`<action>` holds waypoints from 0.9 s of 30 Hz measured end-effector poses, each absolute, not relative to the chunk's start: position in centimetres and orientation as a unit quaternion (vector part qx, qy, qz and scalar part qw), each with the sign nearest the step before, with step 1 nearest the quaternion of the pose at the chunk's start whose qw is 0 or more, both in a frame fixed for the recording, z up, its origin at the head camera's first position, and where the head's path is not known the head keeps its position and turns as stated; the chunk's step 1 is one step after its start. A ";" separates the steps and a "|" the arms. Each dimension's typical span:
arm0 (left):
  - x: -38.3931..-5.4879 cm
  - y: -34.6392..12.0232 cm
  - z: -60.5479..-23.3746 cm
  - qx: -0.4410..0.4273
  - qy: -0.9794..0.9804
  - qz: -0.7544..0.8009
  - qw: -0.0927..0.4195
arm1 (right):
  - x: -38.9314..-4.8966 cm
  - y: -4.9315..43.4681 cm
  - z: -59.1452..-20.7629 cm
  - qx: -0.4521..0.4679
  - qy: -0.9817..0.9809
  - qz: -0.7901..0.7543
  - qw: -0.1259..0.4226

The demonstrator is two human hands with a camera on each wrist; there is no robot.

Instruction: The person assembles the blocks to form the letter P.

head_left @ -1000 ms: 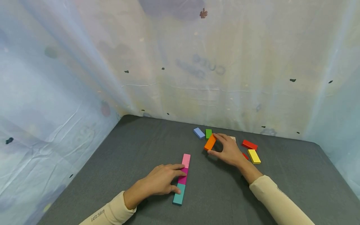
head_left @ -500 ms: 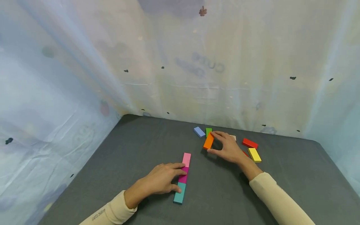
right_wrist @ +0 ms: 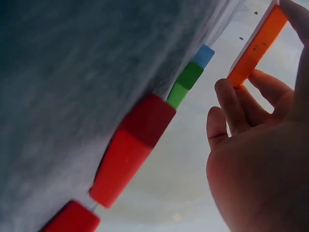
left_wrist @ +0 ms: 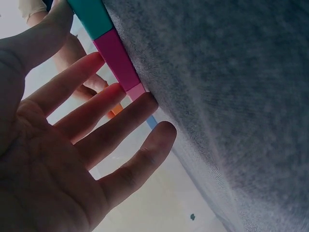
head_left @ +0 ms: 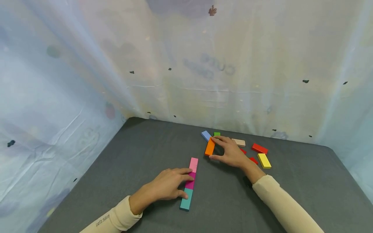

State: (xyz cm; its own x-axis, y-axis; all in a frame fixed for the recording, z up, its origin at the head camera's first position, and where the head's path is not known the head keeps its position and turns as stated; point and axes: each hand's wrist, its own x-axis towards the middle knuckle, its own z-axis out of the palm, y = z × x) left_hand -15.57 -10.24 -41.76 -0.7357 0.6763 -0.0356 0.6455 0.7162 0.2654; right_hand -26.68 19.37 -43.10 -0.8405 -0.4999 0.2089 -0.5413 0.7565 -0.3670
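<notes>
I see the right hand (head_left: 230, 153) pinching the orange block (head_left: 209, 147), ahead and right of the left hand (head_left: 164, 186). The left one is loosely spread, at the pink block (head_left: 193, 164), magenta block (head_left: 190, 185) and teal block (head_left: 186, 202).

A dark grey, cloth-textured surface (head_left: 140, 145) is carrying a straight row: a pink block (head_left: 193, 163), a magenta block (head_left: 189, 184) and a teal block (head_left: 186, 202) are lying end to end, touching. Farther back, a blue block (head_left: 205, 135) and a partly hidden green block (head_left: 217, 133) are lying near each other. Rightward, a pale wooden block (head_left: 239, 142), three red blocks (head_left: 259, 148) and a yellow block (head_left: 264, 161) are lying scattered, two of the red partly covered from view.
</notes>
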 end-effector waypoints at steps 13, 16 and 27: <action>-15.6 -10.4 -41.9 0.353 0.926 0.111 0.070 | -27.4 16.7 -43.1 0.303 -0.931 0.204 0.028; -15.6 -10.4 -41.9 0.357 0.925 0.111 0.068 | -27.6 16.2 -43.2 0.312 -0.929 0.196 0.023; -15.7 -10.2 -41.8 0.363 0.923 0.110 0.064 | -28.3 14.7 -43.3 0.333 -0.926 0.178 -0.010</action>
State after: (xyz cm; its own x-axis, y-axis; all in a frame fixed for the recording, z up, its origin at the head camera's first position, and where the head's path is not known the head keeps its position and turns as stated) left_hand -15.67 -10.21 -41.84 -0.7282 0.6843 -0.0371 0.6563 0.7120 0.2498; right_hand -28.34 14.74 -43.34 -0.7777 -0.6207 0.0995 -0.6133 0.7145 -0.3367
